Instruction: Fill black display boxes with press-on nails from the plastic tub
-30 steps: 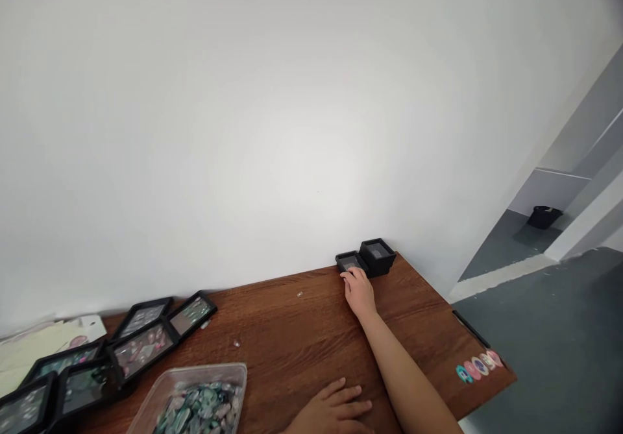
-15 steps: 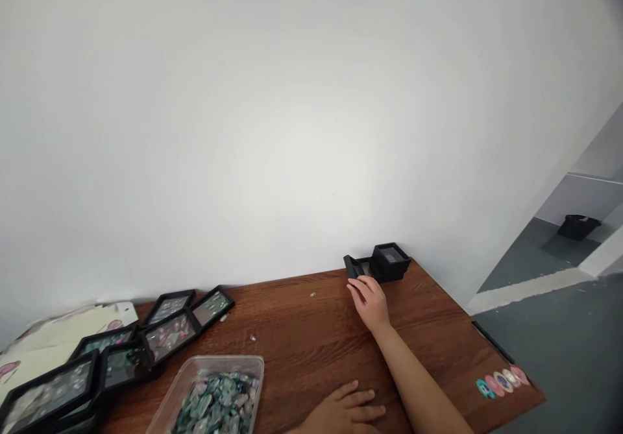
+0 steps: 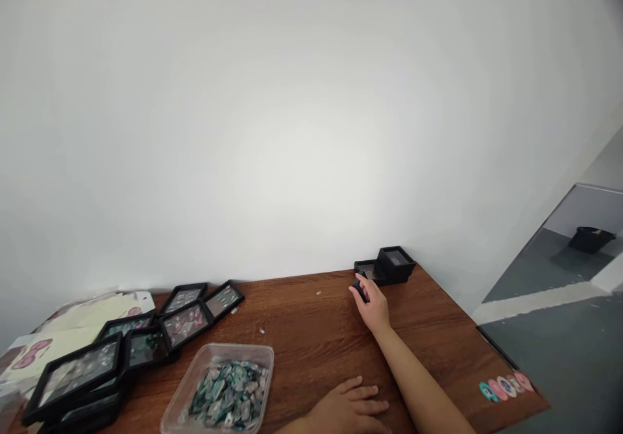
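Observation:
My right hand reaches over the back right of the wooden table, its thumb and fingers closed round a small black frame box, mostly hidden by the fingers. Just behind it lies another black frame box with a clear window, against a stack of similar boxes by the wall. My left hand rests flat on the table near the front, fingers spread, holding nothing. To its left stands a clear plastic tub of green, grey and pinkish stone-like pieces.
Several black window frames with small pieces inside lie overlapped at the left. Behind them are cream printed cards. Round stickers sit near the right edge of the table. A white wall bounds the back.
My right hand has drawn a small black frame box toward me, away from the others by the wall. My left hand stays flat. The view has shifted slightly.

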Motion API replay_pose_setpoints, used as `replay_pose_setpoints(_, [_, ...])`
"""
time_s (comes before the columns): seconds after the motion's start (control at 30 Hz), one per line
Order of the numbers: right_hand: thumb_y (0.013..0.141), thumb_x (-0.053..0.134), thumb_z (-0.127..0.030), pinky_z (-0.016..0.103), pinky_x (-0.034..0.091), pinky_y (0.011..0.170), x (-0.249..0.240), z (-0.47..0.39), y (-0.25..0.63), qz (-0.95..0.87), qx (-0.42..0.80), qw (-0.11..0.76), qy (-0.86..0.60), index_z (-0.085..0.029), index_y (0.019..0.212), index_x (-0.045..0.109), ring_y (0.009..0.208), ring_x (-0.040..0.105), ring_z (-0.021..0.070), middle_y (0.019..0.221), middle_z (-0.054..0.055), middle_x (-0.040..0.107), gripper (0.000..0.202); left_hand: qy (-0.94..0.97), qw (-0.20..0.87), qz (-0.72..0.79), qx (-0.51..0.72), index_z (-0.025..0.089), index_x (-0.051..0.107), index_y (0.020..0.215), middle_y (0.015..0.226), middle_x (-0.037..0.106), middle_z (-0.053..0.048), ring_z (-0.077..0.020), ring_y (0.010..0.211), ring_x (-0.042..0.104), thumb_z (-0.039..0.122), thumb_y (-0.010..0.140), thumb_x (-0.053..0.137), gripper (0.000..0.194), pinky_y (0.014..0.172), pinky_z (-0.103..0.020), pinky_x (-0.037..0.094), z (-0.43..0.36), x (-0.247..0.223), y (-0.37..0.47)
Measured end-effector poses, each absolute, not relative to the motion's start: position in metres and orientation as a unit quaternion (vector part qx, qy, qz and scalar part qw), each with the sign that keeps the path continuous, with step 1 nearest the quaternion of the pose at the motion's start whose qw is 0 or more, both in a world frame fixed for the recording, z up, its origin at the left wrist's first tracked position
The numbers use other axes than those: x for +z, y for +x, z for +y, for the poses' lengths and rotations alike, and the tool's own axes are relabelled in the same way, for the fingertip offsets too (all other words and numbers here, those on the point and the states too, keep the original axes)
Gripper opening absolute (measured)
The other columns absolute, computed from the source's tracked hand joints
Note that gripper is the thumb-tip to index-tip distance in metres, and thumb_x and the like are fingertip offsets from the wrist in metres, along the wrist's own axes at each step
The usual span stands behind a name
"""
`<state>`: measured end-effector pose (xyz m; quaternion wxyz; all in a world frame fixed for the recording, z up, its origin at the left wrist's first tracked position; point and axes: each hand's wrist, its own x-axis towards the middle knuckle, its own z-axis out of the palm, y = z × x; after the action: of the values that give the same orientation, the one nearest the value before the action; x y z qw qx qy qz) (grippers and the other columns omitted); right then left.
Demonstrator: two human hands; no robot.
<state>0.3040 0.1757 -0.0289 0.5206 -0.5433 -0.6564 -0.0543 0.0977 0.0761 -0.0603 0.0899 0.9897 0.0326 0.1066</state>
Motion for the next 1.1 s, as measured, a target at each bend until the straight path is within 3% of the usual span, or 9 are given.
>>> replay_pose_setpoints(0.17, [0.098, 0.06, -0.04, 0.04, 0.058, 0.09, -0.031, 0.176, 0.301, -0.654, -0.026, 0.526, -0.543, -0.018, 0.126, 0.06, 0.104, 0.065, 0.0191, 0.123, 0.009, 0.063, 0.036, 0.99, 0.082, 0.031, 0.11, 0.035, 0.058, 0.137, 0.15, 0.052, 0.008, -0.0166, 0.145, 0.044, 0.037, 0.102, 0.049, 0.036, 0.126, -0.034, 0.035, 0.079, -0.071, 0.098])
replay_pose_setpoints(0.3, [0.098, 0.059, -0.04, 0.041, 0.057, 0.092, -0.032, 0.177, 0.298, -0.666, -0.012, 0.526, -0.529, -0.018, 0.125, 0.06, 0.106, 0.064, 0.0195, 0.125, 0.009, 0.063, 0.035, 0.991, 0.072, 0.029, 0.109, 0.032, 0.06, 0.135, 0.144, 0.056, 0.01, -0.0132, 0.14, 0.051, 0.036, 0.099, 0.055, 0.037, 0.12, -0.025, 0.042, 0.086, -0.084, 0.104])
replay_pose_setpoints(0.43, [0.098, 0.059, -0.04, 0.04, 0.058, 0.089, -0.035, 0.178, 0.3, -0.657, 0.002, 0.535, -0.532, -0.017, 0.125, 0.06, 0.103, 0.065, 0.0187, 0.122, 0.009, 0.063, 0.035, 0.991, 0.067, 0.035, 0.109, 0.028, 0.049, 0.147, 0.141, 0.06, 0.008, -0.0106, 0.137, 0.054, 0.034, 0.099, 0.055, 0.049, 0.115, -0.021, 0.047, 0.089, -0.093, 0.107])
replay_pose_setpoints(0.63, [0.098, 0.059, -0.04, 0.039, 0.058, 0.088, -0.042, 0.181, 0.307, -0.665, 0.031, 0.52, -0.535, -0.017, 0.125, 0.06, 0.102, 0.065, 0.0186, 0.122, 0.009, 0.064, 0.035, 0.991, 0.079, 0.037, 0.101, 0.025, 0.049, 0.147, 0.145, 0.056, 0.009, -0.0114, 0.141, 0.049, 0.033, 0.102, 0.05, 0.046, 0.121, -0.024, 0.041, 0.083, -0.097, 0.104])
replay_pose_setpoints(0.87, [0.099, 0.058, -0.041, 0.041, 0.057, 0.094, -0.042, 0.175, 0.298, -0.767, 0.086, 0.403, -0.493, -0.019, 0.122, 0.063, 0.107, 0.064, 0.0191, 0.125, 0.009, 0.063, 0.032, 0.989, 0.101, 0.044, 0.1, 0.028, 0.065, 0.129, 0.152, 0.049, 0.01, -0.013, 0.148, 0.04, 0.032, 0.101, 0.054, 0.031, 0.127, -0.032, 0.033, 0.071, -0.086, 0.1])
replay_pose_setpoints(1.1, [0.099, 0.058, -0.042, 0.037, 0.058, 0.088, -0.045, 0.168, 0.298, -0.805, 0.128, 0.288, -0.502, -0.019, 0.118, 0.063, 0.1, 0.065, 0.0173, 0.118, 0.008, 0.065, 0.031, 0.984, 0.139, 0.057, 0.101, 0.023, 0.062, 0.13, 0.155, 0.046, 0.005, -0.0153, 0.153, 0.03, 0.03, 0.096, 0.059, 0.035, 0.132, -0.036, 0.021, 0.058, -0.069, 0.098])
